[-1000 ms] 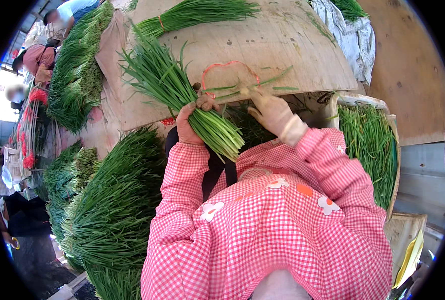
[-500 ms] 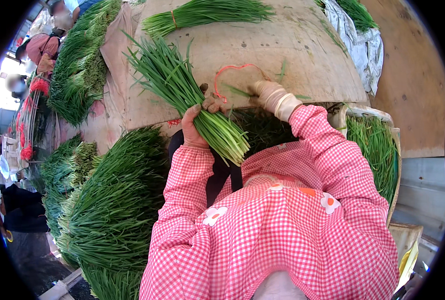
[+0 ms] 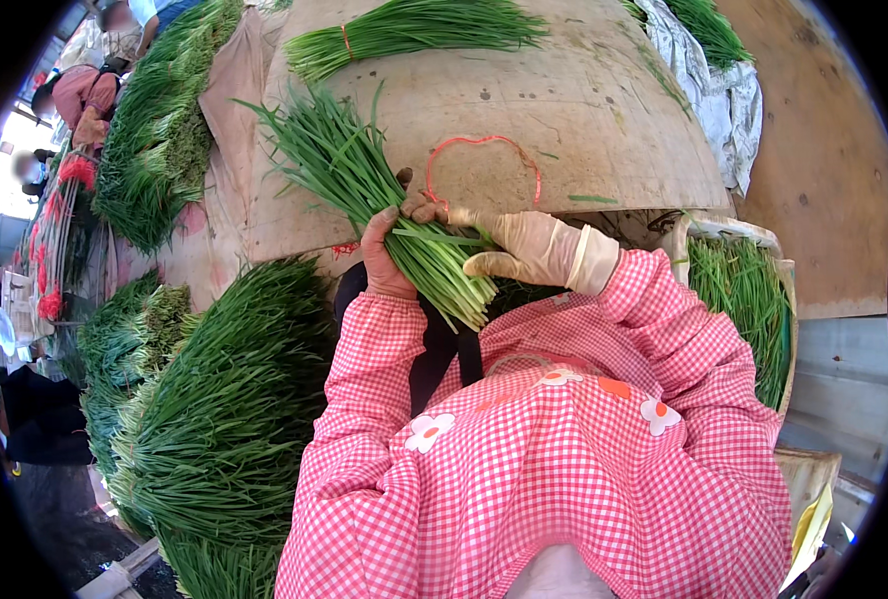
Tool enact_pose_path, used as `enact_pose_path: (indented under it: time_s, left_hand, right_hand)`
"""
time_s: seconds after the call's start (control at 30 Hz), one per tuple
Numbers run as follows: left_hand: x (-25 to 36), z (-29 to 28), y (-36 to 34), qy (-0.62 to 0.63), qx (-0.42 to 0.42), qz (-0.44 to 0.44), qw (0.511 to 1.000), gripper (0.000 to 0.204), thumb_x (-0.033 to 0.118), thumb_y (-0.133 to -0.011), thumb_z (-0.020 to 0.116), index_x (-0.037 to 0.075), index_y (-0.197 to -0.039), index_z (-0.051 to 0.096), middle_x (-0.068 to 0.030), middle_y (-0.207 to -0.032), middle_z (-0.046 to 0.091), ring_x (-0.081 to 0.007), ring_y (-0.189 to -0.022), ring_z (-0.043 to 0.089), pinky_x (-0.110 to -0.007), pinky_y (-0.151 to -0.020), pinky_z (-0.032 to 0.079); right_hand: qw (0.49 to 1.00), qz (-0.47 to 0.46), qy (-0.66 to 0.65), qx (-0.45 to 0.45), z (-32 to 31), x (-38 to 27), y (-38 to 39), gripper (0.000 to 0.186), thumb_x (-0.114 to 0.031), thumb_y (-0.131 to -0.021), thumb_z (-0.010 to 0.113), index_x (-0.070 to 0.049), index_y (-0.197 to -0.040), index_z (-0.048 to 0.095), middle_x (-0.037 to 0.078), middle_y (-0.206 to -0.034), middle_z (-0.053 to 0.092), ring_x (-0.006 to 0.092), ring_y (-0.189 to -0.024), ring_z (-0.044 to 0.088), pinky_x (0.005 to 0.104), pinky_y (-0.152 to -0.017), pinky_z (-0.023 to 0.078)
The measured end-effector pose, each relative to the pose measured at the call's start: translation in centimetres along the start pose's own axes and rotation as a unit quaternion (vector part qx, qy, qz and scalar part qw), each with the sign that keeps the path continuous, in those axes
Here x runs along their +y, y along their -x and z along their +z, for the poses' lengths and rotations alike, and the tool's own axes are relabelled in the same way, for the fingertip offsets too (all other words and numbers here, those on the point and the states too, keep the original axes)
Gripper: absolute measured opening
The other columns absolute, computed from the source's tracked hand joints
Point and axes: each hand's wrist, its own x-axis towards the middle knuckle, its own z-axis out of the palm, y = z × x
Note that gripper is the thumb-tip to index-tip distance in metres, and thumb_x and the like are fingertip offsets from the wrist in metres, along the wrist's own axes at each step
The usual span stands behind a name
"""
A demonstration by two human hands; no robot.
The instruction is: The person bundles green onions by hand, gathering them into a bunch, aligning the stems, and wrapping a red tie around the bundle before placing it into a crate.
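Note:
My bare left hand (image 3: 389,255) is wrapped round a bundle of long green chives (image 3: 344,170), leaves toward the upper left, pale stems toward the lower right. My gloved right hand (image 3: 529,250) is closed at the bundle's right side, its thumb by the stems and a loose leaf at its fingertips, which are partly hidden among the greens. A red tie (image 3: 479,138) lies in a loop on the wooden board (image 3: 623,130), just above my hands.
A tied bundle (image 3: 414,25) lies at the board's back. Heaps of greens (image 3: 214,419) fill the left. A crate of greens (image 3: 733,309) stands right, below a white sack (image 3: 703,110). Red ties (image 3: 74,172) hang at far left, near other people (image 3: 84,95).
My right hand has moved from the board leftward and down onto the bundle, taking a loose leaf along. My left hand keeps its grip. The red tie still lies on the board.

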Motion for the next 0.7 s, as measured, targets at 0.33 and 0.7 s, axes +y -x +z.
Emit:
enact_pose_path:
  time_s: [0.33, 0.7]
  left_hand:
    - [-0.3, 0.1, 0.2, 0.069, -0.029, -0.063, 0.995, 0.046, 0.016, -0.074, 0.059, 0.008, -0.118, 0.048, -0.0009, -0.076, 0.047, -0.0143, -0.074, 0.05, -0.036, -0.086, 0.043]
    - [-0.8, 0.3, 0.3, 0.047, -0.034, -0.082, 0.995, 0.054, 0.017, -0.073, 0.058, 0.005, -0.122, 0.041, -0.0005, -0.077, 0.048, -0.0145, -0.074, 0.05, -0.033, -0.078, 0.043]
  right_hand:
    - [0.997, 0.067, -0.042, -0.01, 1.1, -0.5, 2.1, 0.056, -0.042, -0.08, 0.063, -0.005, -0.117, 0.042, 0.011, -0.086, 0.056, 0.0233, -0.078, 0.055, 0.0337, -0.072, 0.044]
    - [0.991, -0.006, -0.106, 0.082, 3.5, 0.3, 2.0, 0.041, -0.033, -0.08, 0.067, -0.008, -0.104, 0.045, 0.004, -0.08, 0.047, 0.0124, -0.072, 0.045, 0.0276, -0.066, 0.04]
